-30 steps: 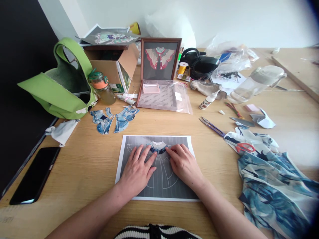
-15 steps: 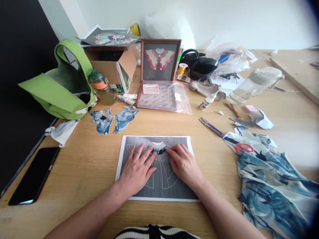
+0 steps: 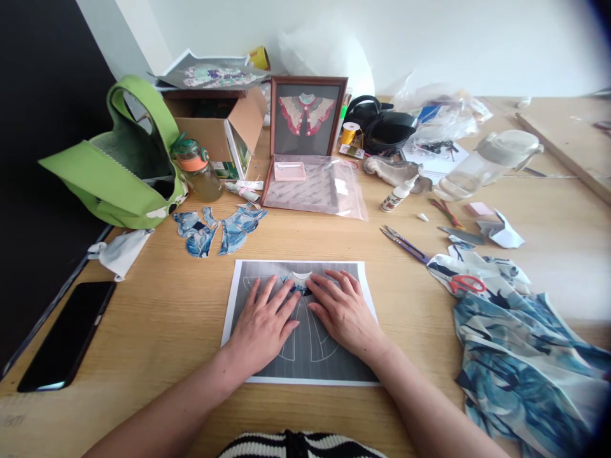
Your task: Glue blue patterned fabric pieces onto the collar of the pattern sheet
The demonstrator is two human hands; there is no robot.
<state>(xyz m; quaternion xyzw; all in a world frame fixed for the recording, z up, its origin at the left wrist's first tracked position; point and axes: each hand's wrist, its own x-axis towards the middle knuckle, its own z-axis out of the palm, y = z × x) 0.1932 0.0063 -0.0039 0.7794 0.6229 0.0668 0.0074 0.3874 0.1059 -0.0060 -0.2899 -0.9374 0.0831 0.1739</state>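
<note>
A dark grey printed sheet (image 3: 296, 372) with white pattern outlines and a white border lies flat in front of me. Near its top, a blue patterned fabric piece (image 3: 300, 287) curves under a pale neckline shape. My left hand (image 3: 264, 324) lies open on the sheet, its fingertips touching the left side of the fabric piece. From the other side, my right hand (image 3: 344, 313) rests with outstretched fingers over the right part of that piece, which they partly hide. Beyond the sheet, to the left, lie several cut blue fabric pieces (image 3: 233, 235).
Thread snips (image 3: 405, 245), red-handled scissors (image 3: 468, 284) and blue patterned fabric (image 3: 515, 375) lie to the right. A glue bottle (image 3: 398, 196) and a framed collar picture (image 3: 305, 114) stand farther back. At left are a phone (image 3: 67, 336), a green bag (image 3: 109, 172) and a glass bottle (image 3: 196, 170).
My right hand has gone from a pinch at the fabric piece's right edge to lying flat, fingers stretched over it. My left hand has stayed in place.
</note>
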